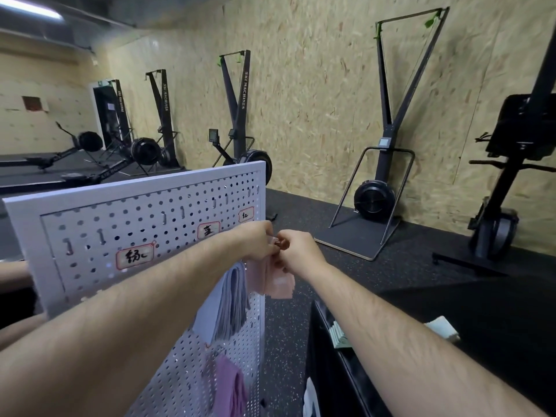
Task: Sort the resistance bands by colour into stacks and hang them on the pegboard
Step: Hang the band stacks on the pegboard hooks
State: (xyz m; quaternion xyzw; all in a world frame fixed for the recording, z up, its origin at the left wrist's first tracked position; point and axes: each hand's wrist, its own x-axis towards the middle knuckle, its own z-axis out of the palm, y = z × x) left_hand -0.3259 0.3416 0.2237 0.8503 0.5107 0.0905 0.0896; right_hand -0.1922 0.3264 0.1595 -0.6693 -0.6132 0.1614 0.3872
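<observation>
A white pegboard (90,236) stands in front of me with small labels and metal hooks. My left hand (258,240) and my right hand (296,251) meet at its right edge, both pinching the top of a stack of pink bands (278,284) that hangs below my fingers. Just left of the pink ones, a stack of blue-grey bands (233,299) hangs on the board. Lower down, purple bands (230,386) hang on the board too. Pale green bands (338,334) lie on a black surface at my right, partly behind my right forearm.
A black bench or box (331,371) stands low at the right. Ski machines (388,130) and rowers (144,152) line the chipboard wall behind the pegboard. The floor (391,281) is dark rubber.
</observation>
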